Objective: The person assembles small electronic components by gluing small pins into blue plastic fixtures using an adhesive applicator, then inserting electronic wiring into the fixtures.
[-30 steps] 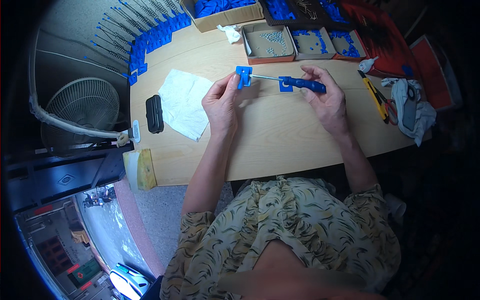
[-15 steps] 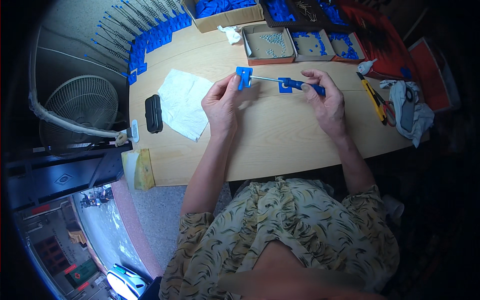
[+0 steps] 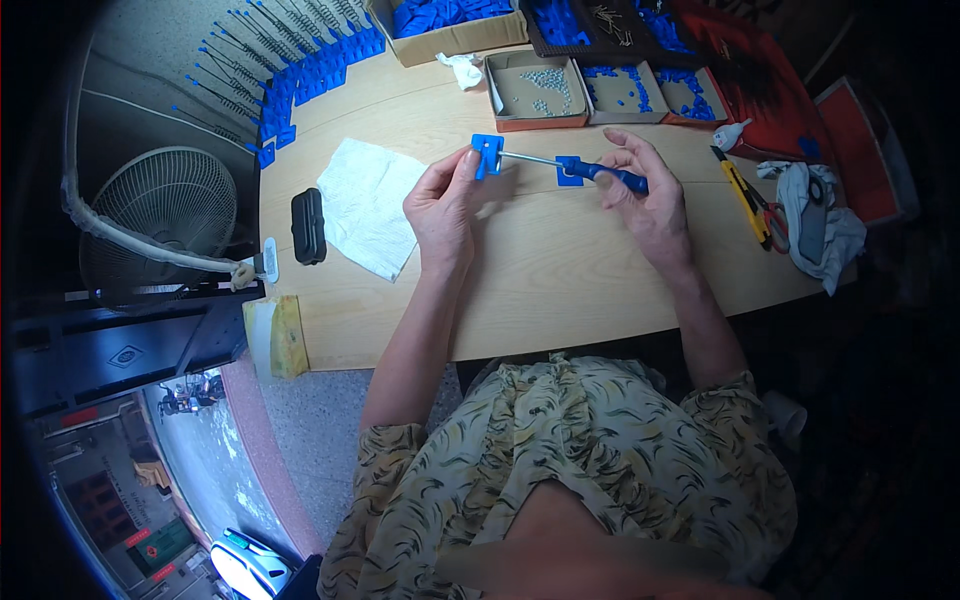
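My left hand (image 3: 440, 205) pinches a small blue plastic bracket (image 3: 487, 154) above the wooden table (image 3: 540, 280). A thin metal rod (image 3: 530, 160) runs from that bracket to a second blue piece (image 3: 570, 170). My right hand (image 3: 650, 195) holds the blue handle (image 3: 618, 178) at the rod's right end, fingers partly spread above it. Both hands hover mid-table, about a hand's width apart.
A white cloth (image 3: 365, 205) and a black case (image 3: 308, 225) lie left of my hands. Cardboard boxes of small metal parts (image 3: 540, 90) and blue pieces (image 3: 690, 92) stand at the back. A yellow utility knife (image 3: 740, 185), scissors and a grey rag (image 3: 820, 225) lie right. A fan (image 3: 160, 220) stands left.
My right hand has slid slightly left along the handle and its fingers have lifted. The left hand and bracket stay in place.
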Tool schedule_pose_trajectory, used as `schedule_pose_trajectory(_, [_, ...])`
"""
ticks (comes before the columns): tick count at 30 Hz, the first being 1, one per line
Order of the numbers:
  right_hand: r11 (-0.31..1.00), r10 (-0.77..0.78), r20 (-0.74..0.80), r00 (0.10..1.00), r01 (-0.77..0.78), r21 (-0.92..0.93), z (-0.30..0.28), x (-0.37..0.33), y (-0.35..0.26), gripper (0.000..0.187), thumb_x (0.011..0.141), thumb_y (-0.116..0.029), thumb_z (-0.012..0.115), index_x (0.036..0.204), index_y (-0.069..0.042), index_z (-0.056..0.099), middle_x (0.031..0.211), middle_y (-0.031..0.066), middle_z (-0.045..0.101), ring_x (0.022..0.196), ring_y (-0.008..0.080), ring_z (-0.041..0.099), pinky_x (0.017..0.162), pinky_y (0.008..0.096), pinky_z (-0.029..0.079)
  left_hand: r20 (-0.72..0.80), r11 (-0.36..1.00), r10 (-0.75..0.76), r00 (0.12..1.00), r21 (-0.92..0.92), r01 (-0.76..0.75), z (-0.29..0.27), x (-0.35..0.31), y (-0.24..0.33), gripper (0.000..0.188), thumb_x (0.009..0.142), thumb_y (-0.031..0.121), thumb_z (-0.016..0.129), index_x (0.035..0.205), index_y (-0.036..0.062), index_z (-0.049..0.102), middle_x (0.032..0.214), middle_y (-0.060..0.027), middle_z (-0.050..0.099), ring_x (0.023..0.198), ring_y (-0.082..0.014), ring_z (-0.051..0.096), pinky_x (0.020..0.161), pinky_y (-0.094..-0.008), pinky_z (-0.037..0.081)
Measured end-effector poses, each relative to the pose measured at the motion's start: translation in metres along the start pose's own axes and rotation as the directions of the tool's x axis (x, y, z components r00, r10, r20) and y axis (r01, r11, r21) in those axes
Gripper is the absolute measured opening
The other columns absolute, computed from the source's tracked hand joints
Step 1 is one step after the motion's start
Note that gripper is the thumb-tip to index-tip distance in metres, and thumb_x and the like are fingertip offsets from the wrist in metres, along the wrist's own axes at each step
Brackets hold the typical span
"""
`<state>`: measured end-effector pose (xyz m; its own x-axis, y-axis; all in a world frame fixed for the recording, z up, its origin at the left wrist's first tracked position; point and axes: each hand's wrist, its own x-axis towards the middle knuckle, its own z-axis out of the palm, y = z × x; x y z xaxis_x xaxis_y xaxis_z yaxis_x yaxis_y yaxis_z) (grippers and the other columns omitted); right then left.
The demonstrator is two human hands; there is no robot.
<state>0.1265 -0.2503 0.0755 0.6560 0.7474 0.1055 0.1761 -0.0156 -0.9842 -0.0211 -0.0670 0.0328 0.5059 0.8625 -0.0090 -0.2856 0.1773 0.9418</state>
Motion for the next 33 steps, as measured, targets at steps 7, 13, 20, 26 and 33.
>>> schedule_pose_trajectory(7, [0.999, -0.05, -0.055, 0.997, 0.051, 0.006, -0.001, 0.001, 0.009, 0.047, 0.095, -0.022, 0.067, 0.133, 0.002, 0.051, 0.103, 0.0057, 0.059, 0.091, 0.0101, 0.056, 0.083, 0.0252, 0.049, -0.003, 1.0, 0.011, 1.0, -0.013, -0.011, 0.003, -0.001, 0.002, 0.023, 0.092, 0.014, 0.072, 0.109, -0.002, 0.071, 0.095, -0.0076, 0.072, 0.083, -0.0087, 0.064, 0.076, -0.0224, 0.052])
schedule_pose_trajectory(13, [0.999, -0.005, -0.031, 1.0, 0.006, 0.036, 0.004, 0.001, 0.009, 0.041, 0.096, -0.02, 0.065, 0.13, 0.001, 0.054, 0.1, 0.0046, 0.058, 0.088, 0.0086, 0.055, 0.08, 0.0239, 0.048, 0.004, 1.0, 0.006, 1.0, -0.024, -0.006, 0.0, 0.0, 0.0, 0.024, 0.092, 0.014, 0.072, 0.109, -0.002, 0.071, 0.095, -0.0075, 0.072, 0.083, -0.0086, 0.064, 0.076, -0.0223, 0.052])
schedule_pose_trajectory(20, [0.994, 0.108, -0.024, 0.994, -0.107, 0.024, 0.0, 0.001, 0.006, 0.047, 0.094, -0.022, 0.068, 0.131, 0.002, 0.053, 0.101, 0.0044, 0.058, 0.088, 0.0079, 0.055, 0.082, 0.0237, 0.046, 0.018, 1.0, 0.004, 1.0, -0.002, -0.004, 0.001, 0.0, 0.0, 0.024, 0.092, 0.014, 0.072, 0.11, -0.0022, 0.071, 0.095, -0.0075, 0.072, 0.083, -0.0085, 0.064, 0.076, -0.0224, 0.052])
schedule_pose_trajectory(26, [0.993, -0.121, -0.079, 0.99, 0.119, -0.026, 0.007, 0.003, 0.015, 0.041, 0.096, -0.021, 0.066, 0.128, 0.001, 0.055, 0.091, 0.0025, 0.059, 0.082, 0.0068, 0.055, 0.077, 0.0222, 0.046, -0.005, 1.0, 0.013, 1.0, -0.018, -0.013, 0.0, 0.0, -0.001, 0.024, 0.093, 0.014, 0.071, 0.11, -0.0023, 0.07, 0.095, -0.0077, 0.072, 0.084, -0.009, 0.065, 0.076, -0.0226, 0.053])
schedule_pose_trajectory(33, [0.988, 0.133, -0.011, 0.991, -0.132, 0.085, 0.002, 0.003, 0.006, 0.043, 0.093, -0.018, 0.068, 0.13, 0.001, 0.055, 0.098, 0.0032, 0.058, 0.09, 0.0085, 0.056, 0.084, 0.0241, 0.047, 0.012, 0.999, 0.023, 1.0, -0.036, -0.023, 0.001, -0.001, 0.001, 0.024, 0.093, 0.014, 0.071, 0.11, -0.0026, 0.07, 0.096, -0.0081, 0.072, 0.083, -0.0093, 0.065, 0.076, -0.0227, 0.053])
